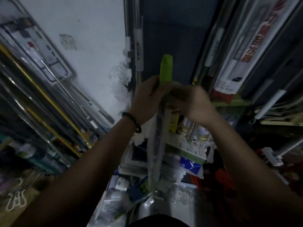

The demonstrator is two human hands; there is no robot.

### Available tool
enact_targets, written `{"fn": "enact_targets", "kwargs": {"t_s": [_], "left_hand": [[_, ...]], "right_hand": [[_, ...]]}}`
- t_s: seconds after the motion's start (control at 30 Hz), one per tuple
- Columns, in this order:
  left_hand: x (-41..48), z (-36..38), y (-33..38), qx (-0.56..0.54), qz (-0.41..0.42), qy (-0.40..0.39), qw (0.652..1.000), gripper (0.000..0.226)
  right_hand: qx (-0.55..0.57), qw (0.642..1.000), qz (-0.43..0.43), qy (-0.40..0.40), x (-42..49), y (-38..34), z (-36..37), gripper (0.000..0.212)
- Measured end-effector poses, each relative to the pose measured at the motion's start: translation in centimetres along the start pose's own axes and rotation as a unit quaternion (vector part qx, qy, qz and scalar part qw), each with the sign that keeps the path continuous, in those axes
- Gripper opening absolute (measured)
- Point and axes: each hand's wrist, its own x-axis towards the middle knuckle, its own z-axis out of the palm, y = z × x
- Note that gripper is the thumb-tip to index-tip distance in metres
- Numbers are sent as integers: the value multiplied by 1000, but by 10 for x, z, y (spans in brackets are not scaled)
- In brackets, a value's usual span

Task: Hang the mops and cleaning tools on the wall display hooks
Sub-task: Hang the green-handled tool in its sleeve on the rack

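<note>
I hold a long cleaning tool upright in front of me. Its green handle tip point(166, 68) sticks up above my hands, and its shaft point(156, 149) hangs down in a clear printed plastic sleeve. My left hand point(147, 99), with a dark bead bracelet on the wrist, grips the tool just under the green tip. My right hand point(191, 104) is blurred and closed on the sleeve beside it. A white string mop head point(119, 84) hangs against the white wall point(91, 38) behind.
Metal poles with yellow stripes point(49, 102) lean at the left. Packaged mops and poles point(246, 51) hang at the right, with a green broom head point(232, 104) below them. Boxes and plastic-wrapped goods point(185, 154) are stacked beneath my arms.
</note>
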Motion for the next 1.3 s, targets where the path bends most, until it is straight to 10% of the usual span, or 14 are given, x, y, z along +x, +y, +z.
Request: {"fn": "enact_targets", "kwargs": {"t_s": [0.17, 0.33, 0.53, 1.0, 1.3], "left_hand": [[11, 11, 28, 8, 55, -13, 998, 40], [36, 18, 70, 53, 129, 28, 990, 25], [73, 20, 118, -57, 150, 52, 986, 19], [196, 52, 238, -157, 158, 120, 967, 29], [227, 34, 238, -11, 177, 50, 983, 44]], "right_hand": [[16, 982, -35, 184, -8, -55, -49, 23], [-17, 988, -26, 149, 10, -93, -74, 47], [98, 975, -42, 197, 35, -124, -101, 14], [48, 949, -79, 303, 132, -198, -214, 31], [-18, 940, -72, 332, 201, -222, -258, 27]]}}
